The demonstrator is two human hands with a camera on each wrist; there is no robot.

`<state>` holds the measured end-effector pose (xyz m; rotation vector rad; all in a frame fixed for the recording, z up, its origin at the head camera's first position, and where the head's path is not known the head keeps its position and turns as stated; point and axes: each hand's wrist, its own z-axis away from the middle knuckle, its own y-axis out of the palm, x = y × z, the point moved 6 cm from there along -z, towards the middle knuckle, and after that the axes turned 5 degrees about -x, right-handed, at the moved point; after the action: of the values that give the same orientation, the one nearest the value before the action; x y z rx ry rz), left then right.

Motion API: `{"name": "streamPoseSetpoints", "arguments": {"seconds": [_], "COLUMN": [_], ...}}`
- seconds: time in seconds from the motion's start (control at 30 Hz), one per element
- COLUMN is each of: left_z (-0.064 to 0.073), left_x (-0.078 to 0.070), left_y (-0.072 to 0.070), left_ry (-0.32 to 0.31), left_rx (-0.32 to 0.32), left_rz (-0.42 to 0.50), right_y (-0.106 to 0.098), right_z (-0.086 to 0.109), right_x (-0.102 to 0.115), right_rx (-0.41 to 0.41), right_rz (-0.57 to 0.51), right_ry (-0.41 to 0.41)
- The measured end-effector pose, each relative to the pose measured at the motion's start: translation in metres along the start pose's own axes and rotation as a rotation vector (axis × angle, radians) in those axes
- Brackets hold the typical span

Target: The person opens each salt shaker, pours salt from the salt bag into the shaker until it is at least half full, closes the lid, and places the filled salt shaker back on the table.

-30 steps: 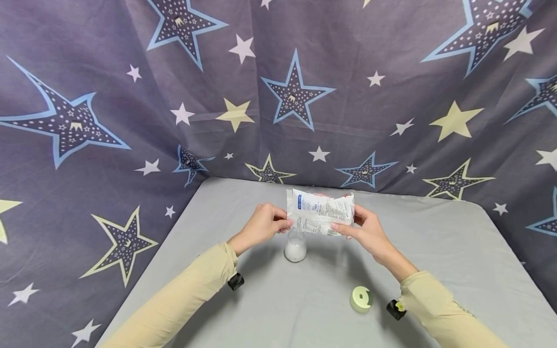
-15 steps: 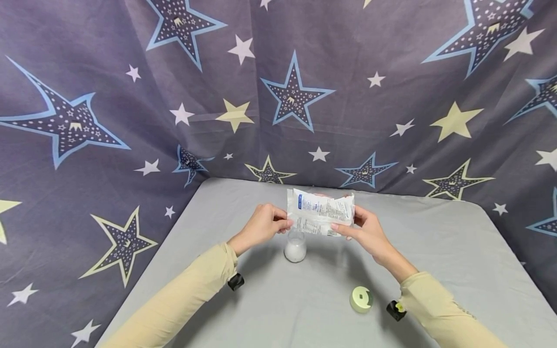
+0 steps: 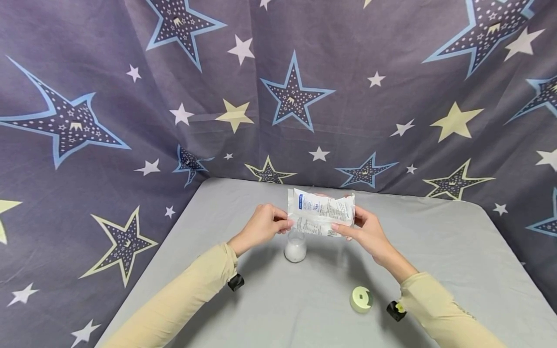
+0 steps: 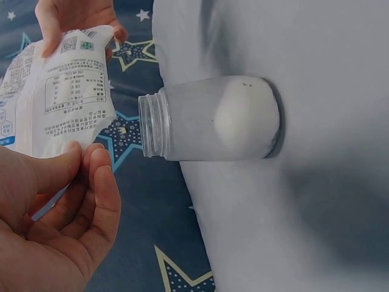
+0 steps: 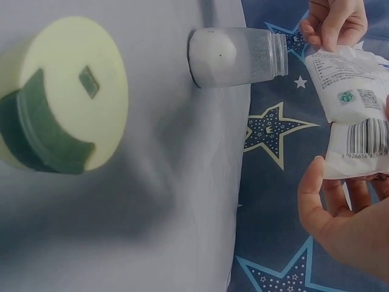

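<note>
A white printed bag is held up level in both hands, over a clear jar. My left hand pinches the bag's lower left corner between thumb and fingertips. At the right end my right hand grips it, thumb across the front and the other fingers behind. In the left wrist view the jar shows a bare threaded mouth and white contents at the bottom. The bag's lower edge is close to that mouth; whether they touch I cannot tell. What the bag contains is hidden.
A pale green lid with a darker green part lies on the grey-covered table, near my right wrist. Behind the table hangs a dark star-patterned curtain. A small black camera sits at my left wrist.
</note>
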<state>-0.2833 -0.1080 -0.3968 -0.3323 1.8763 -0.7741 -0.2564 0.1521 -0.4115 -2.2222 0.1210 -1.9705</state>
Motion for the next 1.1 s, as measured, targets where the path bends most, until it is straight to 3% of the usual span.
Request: {"name": "streamPoseSetpoints", "arguments": {"seconds": [1.1], "left_z": [0.0003], "left_x": [-0.0016], "left_y": [0.0003], "left_ry": [-0.002], "left_rx": [0.013], "left_rz": [0.011], "right_y": [-0.0018], "right_z": [-0.0014], "right_x": [0.0031], "right_rx": [0.004], "right_rz": [0.01], "right_ry": [-0.018]}}
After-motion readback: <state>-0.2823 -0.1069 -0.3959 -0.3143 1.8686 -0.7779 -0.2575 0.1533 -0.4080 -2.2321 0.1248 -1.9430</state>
